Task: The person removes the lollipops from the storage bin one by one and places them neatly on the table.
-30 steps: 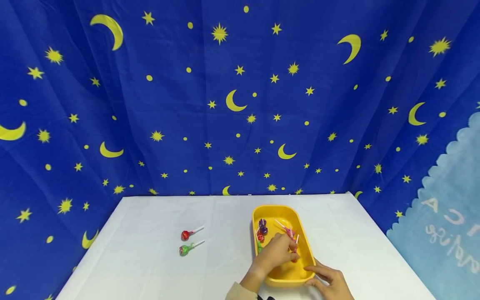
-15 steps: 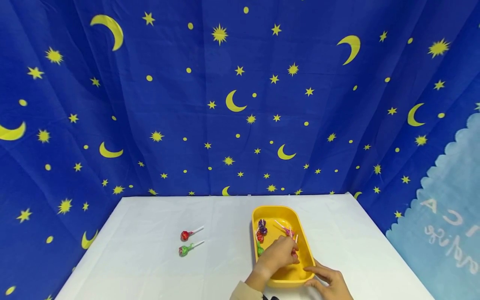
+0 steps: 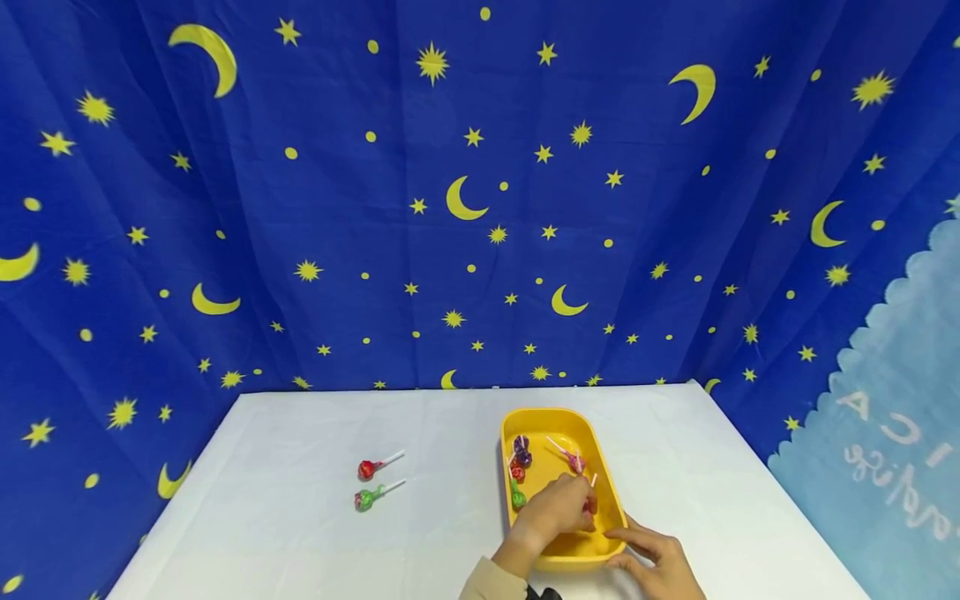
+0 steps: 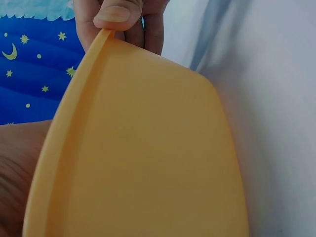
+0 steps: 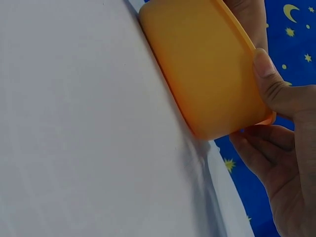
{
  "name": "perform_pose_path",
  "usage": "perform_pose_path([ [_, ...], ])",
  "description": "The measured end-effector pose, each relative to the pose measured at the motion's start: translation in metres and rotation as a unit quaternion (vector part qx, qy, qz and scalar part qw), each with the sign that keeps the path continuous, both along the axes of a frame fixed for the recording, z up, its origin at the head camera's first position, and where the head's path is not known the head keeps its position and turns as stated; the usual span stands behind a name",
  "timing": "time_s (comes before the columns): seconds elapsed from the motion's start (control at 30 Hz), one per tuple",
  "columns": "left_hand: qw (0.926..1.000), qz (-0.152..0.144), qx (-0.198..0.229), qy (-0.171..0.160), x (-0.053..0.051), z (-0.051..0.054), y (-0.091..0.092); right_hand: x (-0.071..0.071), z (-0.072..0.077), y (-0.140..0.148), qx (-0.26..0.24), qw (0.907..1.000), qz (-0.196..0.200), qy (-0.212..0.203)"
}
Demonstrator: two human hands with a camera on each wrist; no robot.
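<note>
My left hand [image 3: 555, 507] reaches down inside a yellow plastic tray [image 3: 553, 422]. Its curled fingers pinch a pinkish-red lollipop [image 3: 588, 514], mostly hidden, with the white stick poking up. On the tray's left side lie a purple lollipop [image 3: 522, 451], a red lollipop [image 3: 517, 472] and a green lollipop [image 3: 518, 497]; a pink lollipop [image 3: 575, 462] lies toward the right wall. At the near right corner, my right hand [image 3: 658, 560] grips the tray, thumb and fingers at its rim and outer wall. The right wrist view also shows this right hand [image 5: 281, 138] on the corner.
A red-wrapped lollipop [image 3: 367, 469] and a green-wrapped lollipop [image 3: 365, 499] lie left of the tray on the white-covered table [image 3: 270, 500], sticks pointing right. A blue curtain [image 3: 360, 217] with moons and stars surrounds the table's back and sides.
My left hand shifts slightly nearer me and rightward inside the tray, hiding more of the pinkish-red lollipop and uncovering the green one. My right hand keeps its grip on the corner.
</note>
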State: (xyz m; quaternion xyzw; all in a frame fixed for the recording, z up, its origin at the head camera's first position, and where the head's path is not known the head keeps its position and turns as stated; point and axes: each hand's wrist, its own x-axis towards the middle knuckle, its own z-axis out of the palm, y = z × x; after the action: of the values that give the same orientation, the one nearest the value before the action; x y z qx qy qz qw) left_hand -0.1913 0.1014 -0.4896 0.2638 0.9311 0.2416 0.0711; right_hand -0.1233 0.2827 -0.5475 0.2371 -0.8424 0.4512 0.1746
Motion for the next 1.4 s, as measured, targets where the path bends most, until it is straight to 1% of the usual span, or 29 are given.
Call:
perform_pose_path([
  [0.13, 1.0000, -0.001, -0.003, 0.009, 0.001, 0.000, -0.001, 0.000, 0.000, -0.001, -0.009, 1.0000, 0.003, 0.000],
  [0.33, 0.9995, -0.004, -0.005, 0.031, 0.003, 0.000, -0.003, -0.001, 0.000, -0.001, -0.009, 0.9995, 0.025, 0.020],
  [0.53, 0.9994, -0.001, 0.027, 0.020, 0.004, 0.003, -0.006, -0.002, 0.001, -0.001, -0.006, 0.9990, 0.037, 0.026],
  [0.63, 0.9993, 0.006, 0.035, 0.014, 0.005, 0.004, -0.008, -0.002, 0.001, 0.000, -0.005, 0.9988, 0.039, 0.031],
  [0.77, 0.9994, 0.026, 0.022, 0.007, 0.005, 0.005, -0.009, -0.003, 0.000, 0.000, -0.006, 0.9986, 0.040, 0.036],
  [0.83, 0.9994, 0.030, 0.019, 0.002, 0.005, 0.006, -0.010, -0.004, 0.001, 0.000, -0.008, 0.9984, 0.042, 0.037],
  [0.9, 0.9994, 0.027, 0.020, 0.001, 0.004, 0.008, -0.012, -0.004, 0.001, 0.000, -0.011, 0.9983, 0.043, 0.038],
  [0.97, 0.9992, 0.015, 0.036, 0.004, 0.004, 0.010, -0.015, -0.003, 0.000, 0.000, -0.013, 0.9982, 0.044, 0.040],
  [1.07, 0.9977, -0.009, 0.063, 0.023, 0.004, 0.013, -0.021, -0.003, 0.000, 0.000, -0.013, 0.9982, 0.042, 0.040],
  [1.13, 0.9964, -0.018, 0.076, 0.035, 0.004, 0.015, -0.025, -0.003, -0.001, -0.001, -0.010, 0.9983, 0.040, 0.041],
  [1.23, 0.9958, -0.021, 0.077, 0.046, 0.004, 0.019, -0.030, -0.002, -0.001, -0.001, -0.006, 0.9984, 0.036, 0.044],
  [1.4, 0.9957, -0.024, 0.075, 0.047, 0.003, 0.023, -0.036, -0.002, 0.000, 0.000, -0.007, 0.9987, 0.031, 0.041],
])
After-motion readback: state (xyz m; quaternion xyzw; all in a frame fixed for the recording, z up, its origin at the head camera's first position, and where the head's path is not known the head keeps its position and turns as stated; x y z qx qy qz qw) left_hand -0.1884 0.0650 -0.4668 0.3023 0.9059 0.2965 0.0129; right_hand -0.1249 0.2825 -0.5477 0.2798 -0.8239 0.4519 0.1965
